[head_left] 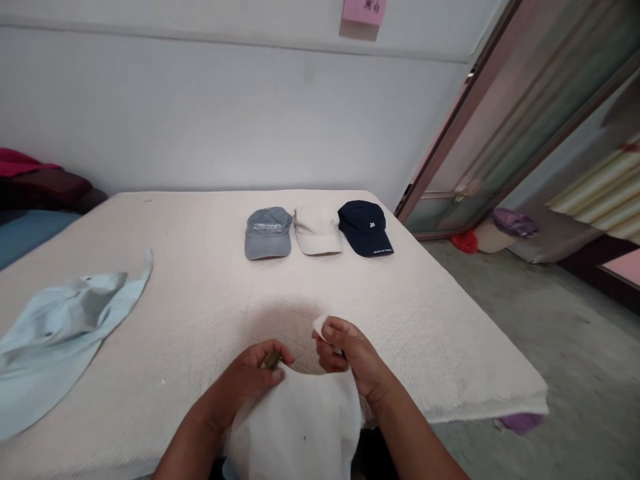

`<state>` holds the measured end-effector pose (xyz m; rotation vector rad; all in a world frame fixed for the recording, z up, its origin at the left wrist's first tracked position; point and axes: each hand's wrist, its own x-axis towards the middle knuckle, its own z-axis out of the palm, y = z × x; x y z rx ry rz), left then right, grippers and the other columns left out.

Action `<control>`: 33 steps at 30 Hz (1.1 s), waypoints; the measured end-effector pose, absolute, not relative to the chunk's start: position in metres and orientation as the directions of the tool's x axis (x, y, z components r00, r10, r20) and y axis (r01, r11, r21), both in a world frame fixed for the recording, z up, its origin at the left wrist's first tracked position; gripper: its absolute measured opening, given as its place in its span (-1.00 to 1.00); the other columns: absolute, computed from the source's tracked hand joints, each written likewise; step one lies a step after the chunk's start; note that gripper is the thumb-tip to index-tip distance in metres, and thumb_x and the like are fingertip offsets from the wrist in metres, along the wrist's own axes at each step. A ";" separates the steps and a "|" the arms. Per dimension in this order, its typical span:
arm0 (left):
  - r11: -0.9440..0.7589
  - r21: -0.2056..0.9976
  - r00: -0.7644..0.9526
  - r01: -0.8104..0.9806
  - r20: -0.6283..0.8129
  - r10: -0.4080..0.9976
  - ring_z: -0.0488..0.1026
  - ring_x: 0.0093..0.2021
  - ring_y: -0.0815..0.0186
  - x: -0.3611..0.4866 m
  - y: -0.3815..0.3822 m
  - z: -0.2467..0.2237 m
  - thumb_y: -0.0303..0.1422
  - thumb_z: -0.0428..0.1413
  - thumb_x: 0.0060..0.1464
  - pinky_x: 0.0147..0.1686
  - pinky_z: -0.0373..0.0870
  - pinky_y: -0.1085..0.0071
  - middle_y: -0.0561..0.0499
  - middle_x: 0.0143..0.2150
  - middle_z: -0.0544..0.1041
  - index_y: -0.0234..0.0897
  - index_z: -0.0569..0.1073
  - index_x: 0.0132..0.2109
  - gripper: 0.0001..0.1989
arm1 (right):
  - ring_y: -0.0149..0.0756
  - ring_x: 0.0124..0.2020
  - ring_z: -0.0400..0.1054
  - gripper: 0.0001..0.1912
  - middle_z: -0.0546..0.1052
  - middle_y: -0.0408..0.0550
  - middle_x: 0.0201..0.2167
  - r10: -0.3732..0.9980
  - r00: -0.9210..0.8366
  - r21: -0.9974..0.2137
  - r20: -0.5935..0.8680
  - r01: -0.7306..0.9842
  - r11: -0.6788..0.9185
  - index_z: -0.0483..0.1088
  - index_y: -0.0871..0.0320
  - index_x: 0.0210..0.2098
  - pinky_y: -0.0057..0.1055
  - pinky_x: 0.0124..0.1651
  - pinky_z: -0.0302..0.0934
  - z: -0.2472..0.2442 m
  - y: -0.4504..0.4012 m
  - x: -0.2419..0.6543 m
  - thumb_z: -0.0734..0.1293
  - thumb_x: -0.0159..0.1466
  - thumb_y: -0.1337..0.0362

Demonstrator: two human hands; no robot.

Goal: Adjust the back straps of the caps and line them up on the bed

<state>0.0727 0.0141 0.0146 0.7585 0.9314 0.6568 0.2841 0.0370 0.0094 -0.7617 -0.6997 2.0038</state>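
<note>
Close to my body I hold a white cap (305, 420), its crown toward me and its back opening facing away. My left hand (255, 373) is closed on one edge of the opening, where a small brass-coloured buckle (271, 360) shows at the fingers. My right hand (350, 347) pinches the other side, and a white strap end (321, 325) sticks out past the thumb. The rest of the strap is hidden by the fingers. Beyond my hands a grey-blue cap (269, 233), a beige cap (317, 230) and a navy cap (366, 229) lie in a row.
A pale blue hat (70, 327) lies at the left on the cream-covered bed or table (200, 287). Dark red and blue items (40, 187) are stacked at the far left. Behind stands a white wall (225, 113). A bin (500, 233) is on the floor at right.
</note>
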 end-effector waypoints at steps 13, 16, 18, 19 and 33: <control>0.630 0.727 0.282 -0.275 -0.565 0.775 0.45 -0.45 0.32 0.078 0.015 0.008 -0.33 0.25 -0.11 -0.41 0.30 0.43 -0.02 -0.41 0.55 -0.29 0.53 -0.24 -0.77 | -0.61 -0.72 -0.19 -0.79 0.16 -0.30 -0.66 0.955 -0.094 -0.671 -0.282 -0.692 -0.267 0.27 0.18 -0.44 -0.56 -0.67 -0.27 0.001 0.051 0.293 0.37 0.12 0.20; 0.615 0.731 0.250 -0.297 -0.562 0.789 0.45 -0.44 0.32 0.076 0.018 0.007 -0.36 0.26 -0.12 -0.39 0.32 0.43 -0.01 -0.42 0.55 -0.29 0.53 -0.24 -0.77 | -0.61 -0.72 -0.18 -0.78 0.17 -0.29 -0.65 0.959 -0.158 -0.677 -0.233 -0.682 -0.277 0.24 0.18 -0.49 -0.55 -0.66 -0.26 0.003 0.051 0.295 0.34 0.16 0.20; 0.600 0.737 0.259 -0.311 -0.542 0.799 0.45 -0.43 0.32 0.074 0.019 0.007 -0.38 0.25 -0.10 -0.37 0.33 0.43 -0.01 -0.40 0.55 -0.29 0.53 -0.25 -0.81 | -0.61 -0.72 -0.16 -0.75 0.20 -0.27 -0.63 0.955 -0.217 -0.700 -0.201 -0.650 -0.295 0.21 0.18 -0.53 -0.54 -0.65 -0.24 0.004 0.050 0.295 0.31 0.19 0.20; 0.595 0.738 0.264 -0.318 -0.534 0.803 0.45 -0.42 0.33 0.073 0.019 0.007 -0.39 0.24 -0.09 -0.36 0.34 0.43 -0.01 -0.39 0.55 -0.29 0.52 -0.27 -0.83 | -0.61 -0.72 -0.15 -0.74 0.22 -0.26 -0.63 0.953 -0.234 -0.713 -0.192 -0.634 -0.300 0.20 0.18 -0.54 -0.53 -0.64 -0.23 0.005 0.050 0.296 0.30 0.19 0.21; 0.561 0.743 0.307 -0.364 -0.473 0.826 0.31 -0.56 0.43 0.071 0.014 0.011 -0.34 0.19 -0.02 -0.56 0.18 0.54 0.05 -0.53 0.44 -0.33 0.48 -0.39 -0.88 | -0.62 -0.73 -0.15 -0.78 0.15 -0.32 -0.73 0.841 -0.487 -0.785 -0.234 -0.415 -0.459 0.25 0.19 -0.50 -0.55 -0.65 -0.32 0.009 0.044 0.289 0.37 0.13 0.24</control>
